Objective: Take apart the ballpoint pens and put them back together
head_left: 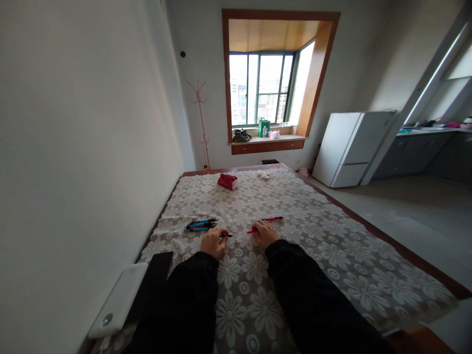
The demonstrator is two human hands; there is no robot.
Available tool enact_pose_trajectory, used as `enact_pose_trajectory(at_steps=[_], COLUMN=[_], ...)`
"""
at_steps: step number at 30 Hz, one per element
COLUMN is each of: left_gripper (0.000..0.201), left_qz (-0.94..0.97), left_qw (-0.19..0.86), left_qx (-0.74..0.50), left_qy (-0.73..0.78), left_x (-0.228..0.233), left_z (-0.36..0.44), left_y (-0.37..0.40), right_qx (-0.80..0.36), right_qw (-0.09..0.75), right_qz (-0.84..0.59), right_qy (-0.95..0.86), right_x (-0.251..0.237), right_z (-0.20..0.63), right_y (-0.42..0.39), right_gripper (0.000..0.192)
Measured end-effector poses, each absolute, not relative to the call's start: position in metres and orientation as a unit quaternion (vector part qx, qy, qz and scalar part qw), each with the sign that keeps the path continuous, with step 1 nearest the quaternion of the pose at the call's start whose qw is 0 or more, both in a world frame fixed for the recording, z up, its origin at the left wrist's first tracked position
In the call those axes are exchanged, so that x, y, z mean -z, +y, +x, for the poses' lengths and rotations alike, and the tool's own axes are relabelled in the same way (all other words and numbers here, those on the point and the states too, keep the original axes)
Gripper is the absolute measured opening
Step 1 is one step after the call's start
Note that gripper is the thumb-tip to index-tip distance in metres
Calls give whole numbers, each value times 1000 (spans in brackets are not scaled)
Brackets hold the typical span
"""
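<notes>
My left hand [214, 243] is closed on a small black pen part [227, 235], whose dark tip points right; its exact kind is too small to make out. Facing it across a short gap, my right hand [264, 234] pinches a red pen barrel [251, 231] that sticks out to the left. Just beyond the right hand lies a red and black pen [273, 218], partly hidden by the fingers. Several blue, black and red pens [201, 225] lie in a pile beyond and left of my left hand.
A floral lace tablecloth [243, 288] covers the table. A red tissue pack [227, 181] and a small white item [263, 175] lie toward the far end. At the near left are a white power bank-like device [120, 300] and a dark flat object [157, 275], beside the wall.
</notes>
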State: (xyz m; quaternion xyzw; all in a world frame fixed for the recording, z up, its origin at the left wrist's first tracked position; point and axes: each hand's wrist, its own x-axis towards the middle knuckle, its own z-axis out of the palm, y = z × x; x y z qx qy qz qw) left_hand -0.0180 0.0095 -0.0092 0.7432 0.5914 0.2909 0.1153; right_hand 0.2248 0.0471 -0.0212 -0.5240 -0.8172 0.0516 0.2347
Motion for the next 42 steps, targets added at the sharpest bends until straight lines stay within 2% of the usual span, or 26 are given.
enact_pose_trajectory(at_steps=[9,14,18,22,36,42], left_gripper=[19,19,20,22,19,8], left_qz=[758,773,779,783,733,688], left_qw=[101,101,110,122,106,116], left_qx=[-292,-304,-307,-316,-308,-306], left_qy=[574,548,535,522,597,648], left_x=[5,3,3,4,8,14], left_z=[-16,-15,-14,-14,-20,-23], left_y=[5,3,4,5,8,13], right_qx=[-43,-53,-76,-78,-68,-65], right_qw=[222,271,285,293,272,266], right_qz=[-528,-461,-392,-396,-471,-461], right_qy=[-819,-843,-872,-866,-836,-844], right_x=[22,20,18,20,24,23], right_z=[228,222,215,215,222,223], right_y=[48,44,40,42,48,48], right_gripper=[13,32,18,4,7,6])
